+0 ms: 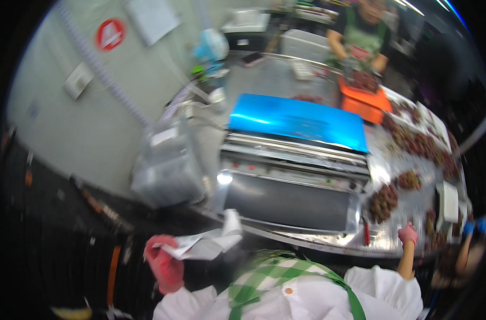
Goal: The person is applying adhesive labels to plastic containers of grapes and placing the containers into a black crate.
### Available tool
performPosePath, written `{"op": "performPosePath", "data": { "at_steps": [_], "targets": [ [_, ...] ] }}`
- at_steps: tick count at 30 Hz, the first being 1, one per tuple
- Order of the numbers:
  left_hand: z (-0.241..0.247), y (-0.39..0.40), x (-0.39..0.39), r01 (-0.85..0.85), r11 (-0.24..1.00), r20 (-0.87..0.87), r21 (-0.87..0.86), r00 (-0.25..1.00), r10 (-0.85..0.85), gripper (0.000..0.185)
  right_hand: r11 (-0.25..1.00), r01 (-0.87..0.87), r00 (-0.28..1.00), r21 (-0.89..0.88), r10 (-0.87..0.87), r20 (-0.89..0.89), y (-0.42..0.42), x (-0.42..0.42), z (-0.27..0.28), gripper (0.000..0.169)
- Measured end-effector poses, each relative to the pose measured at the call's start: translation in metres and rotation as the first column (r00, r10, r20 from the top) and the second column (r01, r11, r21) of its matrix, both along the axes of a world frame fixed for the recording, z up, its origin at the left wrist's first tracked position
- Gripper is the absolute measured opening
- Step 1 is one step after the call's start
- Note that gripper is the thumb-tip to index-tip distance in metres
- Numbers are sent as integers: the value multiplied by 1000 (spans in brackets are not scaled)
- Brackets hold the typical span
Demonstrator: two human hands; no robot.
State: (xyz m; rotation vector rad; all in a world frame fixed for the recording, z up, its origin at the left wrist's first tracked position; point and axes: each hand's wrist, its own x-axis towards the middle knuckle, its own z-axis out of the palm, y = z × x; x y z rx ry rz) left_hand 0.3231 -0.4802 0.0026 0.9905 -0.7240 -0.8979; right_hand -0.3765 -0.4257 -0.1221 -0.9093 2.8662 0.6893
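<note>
My left hand [165, 264], in a pink glove, holds a crumpled strip of white paper or film [201, 244] off the table's near left edge. My right hand [408, 235], also pink-gloved, is over the table's near right edge; its fingers are too blurred to tell whether they grip anything. Close to it are a bunch of grapes [384, 203] and a red-handled tool [366, 232]. Before me stands a film-wrapping machine [287, 202] with a dark flat plate and a shiny blue sheet [299, 120] across its back.
Grapes [421, 148] line the metal table's [411, 200] right side, near a white device [449, 202]. Across the table, a gloved person [363, 44] handles grapes over an orange crate [365, 102]. Blue gloves [475, 227] show far right. Clear plastic bags [167, 168] hang left; a fan [213, 46] stands behind.
</note>
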Motion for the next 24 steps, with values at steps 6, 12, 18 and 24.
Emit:
{"op": "performPosePath", "data": {
  "at_steps": [6, 12, 18, 24],
  "targets": [
    [-13, 11, -7, -107, 972, 103, 211, 991, 87, 11, 355, -52, 402, -933, 863, 306, -179, 285, 139, 34],
    [-7, 20, -10, 180, 950, -149, 257, 978, -145, 20, -206, -359, -550, -910, 835, 28, -260, 573, 133, 31],
    [-25, 34, 35, -106, 988, -125, 114, 985, 121, 13, -130, -765, -497, -631, 742, 450, -303, 677, 109, 26],
    [-26, 19, 52, -81, 986, -158, 145, 982, 103, 10, 176, -796, -334, -579, 671, 662, -324, 686, 116, 23]
  ]
}}
